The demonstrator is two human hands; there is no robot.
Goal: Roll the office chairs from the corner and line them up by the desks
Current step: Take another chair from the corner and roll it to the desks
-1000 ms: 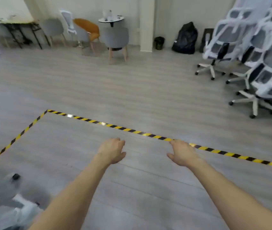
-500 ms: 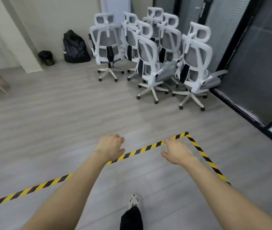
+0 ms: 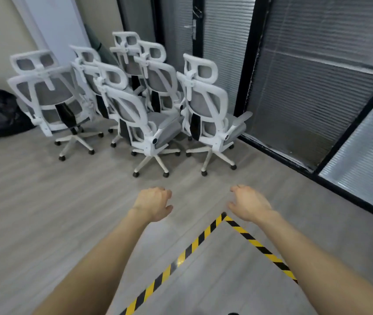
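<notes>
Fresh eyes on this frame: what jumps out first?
A tight cluster of white-framed, grey-mesh office chairs fills the far corner, backs mostly toward the camera, beside dark-framed glass panels with blinds. In the foreground the left hand and right hand reach out empty, fingers loosely curled, above the corner of a yellow-and-black striped floor tape.

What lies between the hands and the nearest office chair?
Only bare floor separates the left hand and right hand from the nearest chair, in the head view.
</notes>
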